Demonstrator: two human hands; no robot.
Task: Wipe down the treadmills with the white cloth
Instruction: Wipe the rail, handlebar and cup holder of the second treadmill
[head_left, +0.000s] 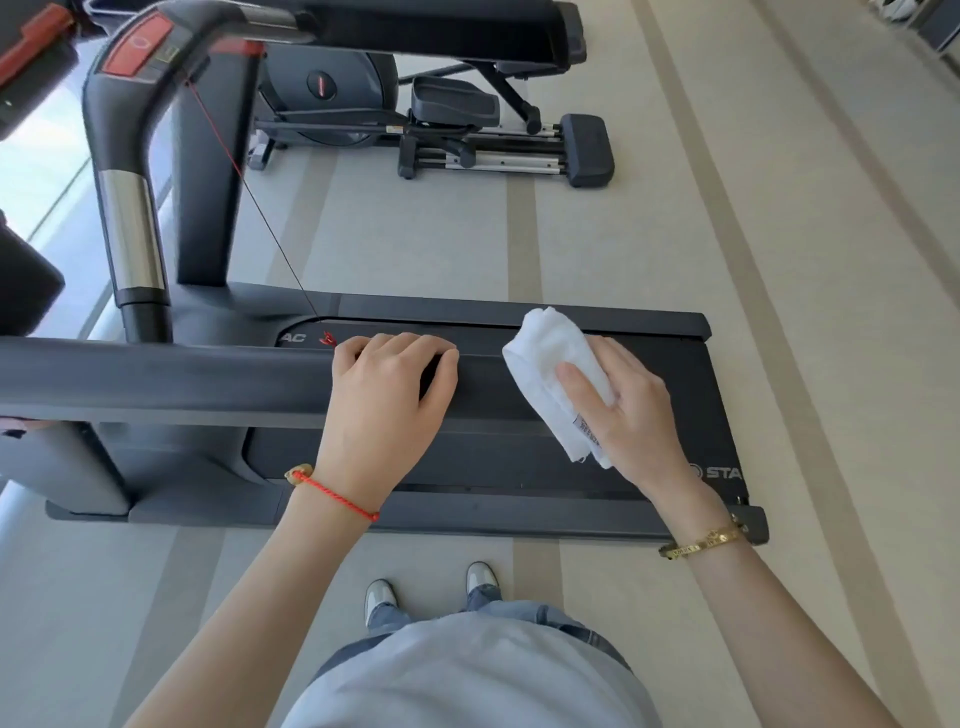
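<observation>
My left hand (389, 384) curls over the smooth dark handrail (182, 382) end; my right hand (623, 410) clasps the folded white cloth (550, 353) above the treadmill (519, 512) deck's far edge.

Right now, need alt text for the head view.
A person's right hand holds a folded white cloth above a treadmill deck, while the left hand grips its near handrail.
</observation>
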